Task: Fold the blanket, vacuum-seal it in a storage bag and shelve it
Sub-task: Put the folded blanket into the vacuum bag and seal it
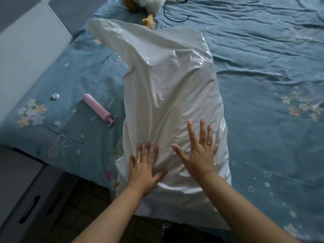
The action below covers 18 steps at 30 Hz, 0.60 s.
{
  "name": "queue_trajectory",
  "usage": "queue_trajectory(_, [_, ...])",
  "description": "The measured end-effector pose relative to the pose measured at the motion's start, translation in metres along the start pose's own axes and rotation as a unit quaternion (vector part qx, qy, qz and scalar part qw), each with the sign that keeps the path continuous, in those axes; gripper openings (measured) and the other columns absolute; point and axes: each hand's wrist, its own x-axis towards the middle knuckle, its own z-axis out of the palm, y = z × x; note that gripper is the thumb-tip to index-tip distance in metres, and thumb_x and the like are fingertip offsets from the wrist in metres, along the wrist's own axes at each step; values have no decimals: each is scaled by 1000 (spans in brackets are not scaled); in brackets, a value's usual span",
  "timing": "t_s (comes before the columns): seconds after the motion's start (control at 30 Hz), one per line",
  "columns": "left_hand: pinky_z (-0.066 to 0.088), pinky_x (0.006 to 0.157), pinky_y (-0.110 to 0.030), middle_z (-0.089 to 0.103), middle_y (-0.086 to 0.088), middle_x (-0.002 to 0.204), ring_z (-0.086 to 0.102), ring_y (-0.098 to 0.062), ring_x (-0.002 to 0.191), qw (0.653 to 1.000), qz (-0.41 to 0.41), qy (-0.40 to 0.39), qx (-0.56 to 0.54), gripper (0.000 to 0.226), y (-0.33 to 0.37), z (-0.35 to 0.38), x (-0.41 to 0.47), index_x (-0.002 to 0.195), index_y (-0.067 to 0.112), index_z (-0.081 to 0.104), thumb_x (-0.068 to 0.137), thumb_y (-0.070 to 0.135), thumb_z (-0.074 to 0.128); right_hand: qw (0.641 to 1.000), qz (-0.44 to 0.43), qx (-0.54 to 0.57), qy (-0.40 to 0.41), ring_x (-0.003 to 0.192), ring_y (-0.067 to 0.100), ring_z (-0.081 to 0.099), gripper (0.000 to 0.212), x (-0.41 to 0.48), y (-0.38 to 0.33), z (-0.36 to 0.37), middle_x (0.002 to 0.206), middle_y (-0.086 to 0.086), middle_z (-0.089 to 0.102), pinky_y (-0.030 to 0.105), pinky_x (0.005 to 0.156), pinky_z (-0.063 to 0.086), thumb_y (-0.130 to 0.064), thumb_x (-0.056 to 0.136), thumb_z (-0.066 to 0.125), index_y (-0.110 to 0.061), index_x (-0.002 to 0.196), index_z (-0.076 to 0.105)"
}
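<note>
Spread fingers [192, 134] flat atop storage bag [168, 81]

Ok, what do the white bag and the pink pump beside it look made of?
White bag: thin plastic film, glossy, judging by bright highlights and crisp wrinkles. Pink pump: probably rigid moulded plastic, smooth satin finish, with an even colour and clean-edged forked end.

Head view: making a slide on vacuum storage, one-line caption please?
Left hand presses the filled storage bag on the bed, right hand spread over it, pink pump alongside.
</note>
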Motion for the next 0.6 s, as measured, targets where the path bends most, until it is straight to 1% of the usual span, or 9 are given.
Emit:
queue_trajectory(0.07, [-11,119,-44,-34,9,155,-31,-16,144,999,26,20,-30,89,-1,1,-8,140,45,-29,66,89,-4,999,33,2,-37,148,22,-18,90,5,-13,16,161,-10,-18,58,113,-10,-83,69,13,-47,150,-6])
queue_trajectory(0.13, [-2,122,-33,-11,13,159,-14,-4,146,979,25,67,-191,97,-8,-6,-13,150,38,-5,71,92,9,996,76,-6,-45,149,23,-11,90,-15,-3,44,163,-6,-10,61,115,-2,-80,70,13,-45,151,-5])
queue_trajectory(0.2, [7,120,-21,8,5,160,4,-2,146,927,-39,188,-323,96,-24,-20,-4,153,18,20,81,81,34,994,104,27,-32,147,16,-13,82,-36,18,64,162,-5,-7,54,115,-11,-78,74,19,-50,145,-13])
queue_trajectory(0.27, [7,121,-27,9,-7,162,7,-16,150,893,-151,244,-347,87,-45,-33,18,154,11,17,90,64,43,991,111,44,-53,147,14,-17,84,-40,29,64,158,-12,-17,46,116,-15,-78,73,18,-53,142,-22])
queue_trajectory(0.33, [7,122,-34,6,-8,164,8,-22,151,892,-217,163,-360,83,-60,-38,44,156,13,7,93,51,47,993,102,38,-50,149,20,-11,88,-36,32,59,156,-14,-18,47,117,-9,-78,72,19,-45,147,-13])
queue_trajectory(0.4, [12,122,-35,11,-9,163,15,-24,150,872,-220,96,-426,88,-65,-36,65,156,11,5,93,51,53,992,110,42,-41,150,23,-8,90,-33,29,53,159,-11,-13,50,117,-5,-75,75,25,-33,148,-7])
queue_trajectory(0.47, [26,117,-36,29,-10,158,35,-24,141,837,-215,73,-497,101,-69,-32,75,155,11,16,81,64,60,987,146,48,-43,149,24,-10,84,-34,11,47,162,-3,-12,55,117,-4,-60,86,41,-31,147,-9])
queue_trajectory(0.53, [38,108,-37,45,-6,148,48,-22,128,822,-217,51,-524,103,-73,-34,73,151,17,27,72,70,67,987,143,71,-7,149,23,-10,84,-39,-18,42,163,3,-8,57,118,-2,-32,90,56,-36,150,-1])
queue_trajectory(0.6, [45,101,-41,54,0,138,54,-22,121,815,-209,7,-540,110,-72,-42,66,145,27,36,54,80,71,991,77,104,25,148,19,-13,79,-45,-50,38,162,1,-8,55,117,-6,-42,86,53,-43,151,10])
